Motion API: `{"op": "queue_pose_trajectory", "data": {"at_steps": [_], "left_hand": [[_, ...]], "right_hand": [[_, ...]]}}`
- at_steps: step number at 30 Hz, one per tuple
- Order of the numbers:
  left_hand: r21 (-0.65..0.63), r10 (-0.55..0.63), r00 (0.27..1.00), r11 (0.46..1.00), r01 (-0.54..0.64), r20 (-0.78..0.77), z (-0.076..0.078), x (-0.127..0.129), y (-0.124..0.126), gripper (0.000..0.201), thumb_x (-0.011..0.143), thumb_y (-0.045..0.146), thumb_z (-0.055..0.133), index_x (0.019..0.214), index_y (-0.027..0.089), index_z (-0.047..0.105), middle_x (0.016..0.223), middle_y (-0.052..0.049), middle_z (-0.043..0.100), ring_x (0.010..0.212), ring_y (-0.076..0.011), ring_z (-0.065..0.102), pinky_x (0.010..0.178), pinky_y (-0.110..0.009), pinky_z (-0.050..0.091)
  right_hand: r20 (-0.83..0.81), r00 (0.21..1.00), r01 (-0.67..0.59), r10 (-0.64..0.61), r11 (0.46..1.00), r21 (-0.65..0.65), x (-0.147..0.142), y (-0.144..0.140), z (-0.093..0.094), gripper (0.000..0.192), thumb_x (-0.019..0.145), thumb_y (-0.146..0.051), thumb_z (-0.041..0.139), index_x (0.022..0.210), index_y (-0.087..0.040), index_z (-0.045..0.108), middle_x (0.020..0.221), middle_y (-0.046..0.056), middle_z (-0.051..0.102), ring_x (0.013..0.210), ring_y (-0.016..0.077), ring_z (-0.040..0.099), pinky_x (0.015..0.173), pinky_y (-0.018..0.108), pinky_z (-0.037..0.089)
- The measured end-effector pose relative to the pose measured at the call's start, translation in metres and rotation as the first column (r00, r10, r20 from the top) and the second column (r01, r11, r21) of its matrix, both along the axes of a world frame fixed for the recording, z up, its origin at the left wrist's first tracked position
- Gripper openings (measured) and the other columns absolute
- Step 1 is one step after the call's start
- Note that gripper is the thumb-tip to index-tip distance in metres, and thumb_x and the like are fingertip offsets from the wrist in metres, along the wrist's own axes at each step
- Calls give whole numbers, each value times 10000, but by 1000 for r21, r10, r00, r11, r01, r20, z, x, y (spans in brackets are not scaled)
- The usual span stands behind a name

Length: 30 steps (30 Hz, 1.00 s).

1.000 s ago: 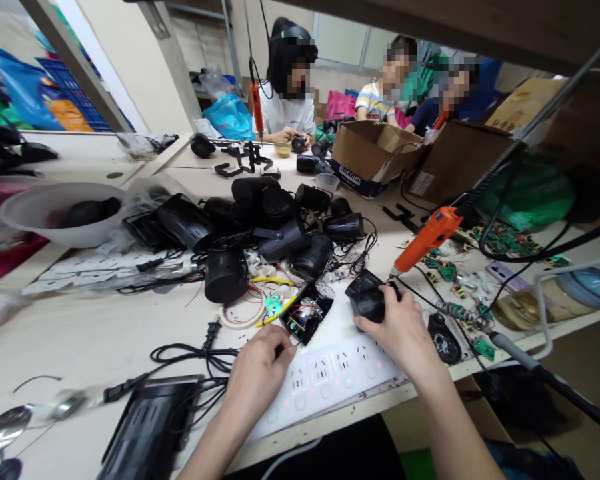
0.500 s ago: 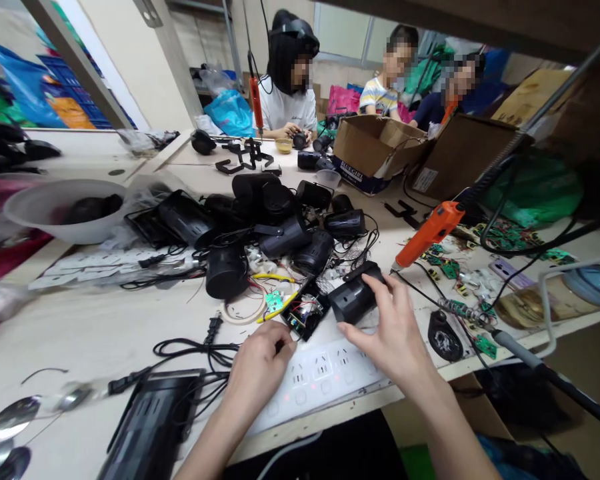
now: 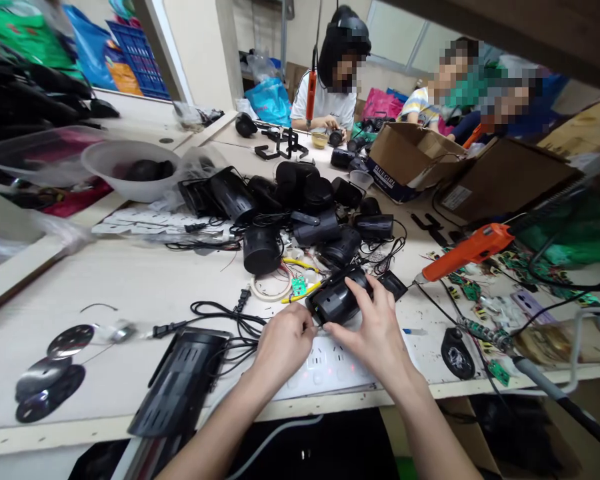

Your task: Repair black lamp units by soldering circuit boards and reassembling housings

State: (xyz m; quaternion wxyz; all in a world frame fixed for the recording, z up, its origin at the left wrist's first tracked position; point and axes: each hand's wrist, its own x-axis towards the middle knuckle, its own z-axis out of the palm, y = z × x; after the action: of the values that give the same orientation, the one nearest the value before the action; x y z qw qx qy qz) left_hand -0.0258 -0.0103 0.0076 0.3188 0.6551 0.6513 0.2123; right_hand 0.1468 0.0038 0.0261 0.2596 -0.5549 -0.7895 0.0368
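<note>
A black slotted cylindrical housing (image 3: 338,301) lies on its side before me, just behind the white power strip (image 3: 325,363). My right hand (image 3: 380,333) is closed over it, thumb on the near side and fingers across the top. My left hand (image 3: 286,341) is curled at its left end, fingertips pinched against the lower edge; the exact grip is partly hidden. The inside of the housing is mostly covered. Beyond it lie a small green circuit board (image 3: 299,287), a tape roll (image 3: 260,293) and a yellow cable (image 3: 293,300).
Several black housings (image 3: 315,227) are heaped behind. An orange electric screwdriver (image 3: 467,253) hangs at the right, near a soldering iron (image 3: 540,377) and circuit boards (image 3: 470,288). Another slotted housing (image 3: 180,380) lies front left. Cardboard boxes (image 3: 415,157) and co-workers (image 3: 325,100) are across the table.
My right hand has brought the slotted housing left, over the open part whose wires and board showed before. My left hand stays at its edge. The camera view has swung left.
</note>
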Motion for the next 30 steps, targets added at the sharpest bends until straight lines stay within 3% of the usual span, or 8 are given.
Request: {"op": "queue_pose_trajectory", "data": {"at_steps": [16,30], "left_hand": [[36,-36,998,999,37,-42,-4,-1,0,155,800,139,531,725,203,651,921,-43,672,856,-198,636,770,-298,462],[50,-46,999,998,47,-25,-4,-2,1,166,816,167,521,716,200,648,912,-50,678,877,-207,651,820,-312,472]], "right_hand": [[27,999,-25,28,997,-77,0,7,-1,724,685,-403,823,1324,-201,550,1373,199,426,1245,399,434,977,577,452],[16,997,-65,70,979,-191,5,14,6,804,663,-405,861,1364,-177,540,1429,213,401,1322,396,394,1056,560,400]]}}
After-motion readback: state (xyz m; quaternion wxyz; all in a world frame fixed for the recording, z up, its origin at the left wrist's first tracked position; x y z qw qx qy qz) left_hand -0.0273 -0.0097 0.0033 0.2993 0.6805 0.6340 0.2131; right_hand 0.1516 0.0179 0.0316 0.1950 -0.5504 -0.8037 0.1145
